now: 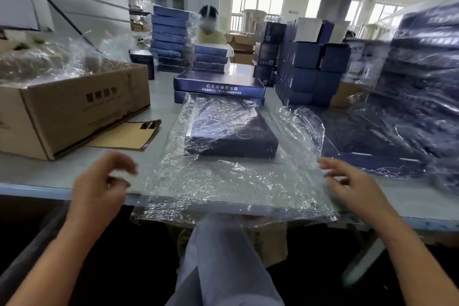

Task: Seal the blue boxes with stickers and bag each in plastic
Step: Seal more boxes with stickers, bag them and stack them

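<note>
One blue box (231, 129) sits in one plastic bag (223, 189). Our right hand (355, 181) touches it straight-fingered; whether our left hand (99, 181) grips, we cannot tell

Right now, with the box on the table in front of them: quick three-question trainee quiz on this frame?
1. True or false: the blue box lies inside the plastic bag.
2. The cardboard box stands where from the bag? A left, B right, C behind.
3. Fill in: the stack just behind the bag holds ___ blue boxes.
Key: 1 true; 2 A; 3 two.
</note>
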